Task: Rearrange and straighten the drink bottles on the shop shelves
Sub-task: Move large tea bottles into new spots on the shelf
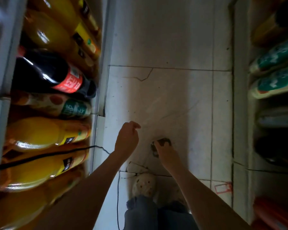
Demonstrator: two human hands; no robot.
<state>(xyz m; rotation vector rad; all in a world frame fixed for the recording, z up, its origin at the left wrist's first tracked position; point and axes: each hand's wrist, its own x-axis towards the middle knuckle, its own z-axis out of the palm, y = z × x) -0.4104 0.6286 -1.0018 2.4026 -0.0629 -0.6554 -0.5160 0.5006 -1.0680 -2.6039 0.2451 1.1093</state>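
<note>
Large drink bottles fill the left shelf: orange juice bottles (pixel 40 133), a dark cola bottle with a red label (pixel 45 72) and a tea bottle with a green label (pixel 73 108). More orange bottles (pixel 56 30) stand further along. On the right shelf are pale bottles with green labels (pixel 276 80). Both hands hang over the aisle floor, away from the shelves. My left hand (pixel 127 140) is loosely curled and holds nothing. My right hand (pixel 166 153) has its fingers closed on a small dark object (pixel 162 142) that I cannot identify.
A narrow tiled aisle (pixel 165 97) with cracked tiles runs between the two shelves. A black cable (pixel 40 156) crosses the lower left bottles and drops to the floor. My pale shoe (pixel 144 185) and grey trousers are below. A red mark (pixel 223 187) is on the floor.
</note>
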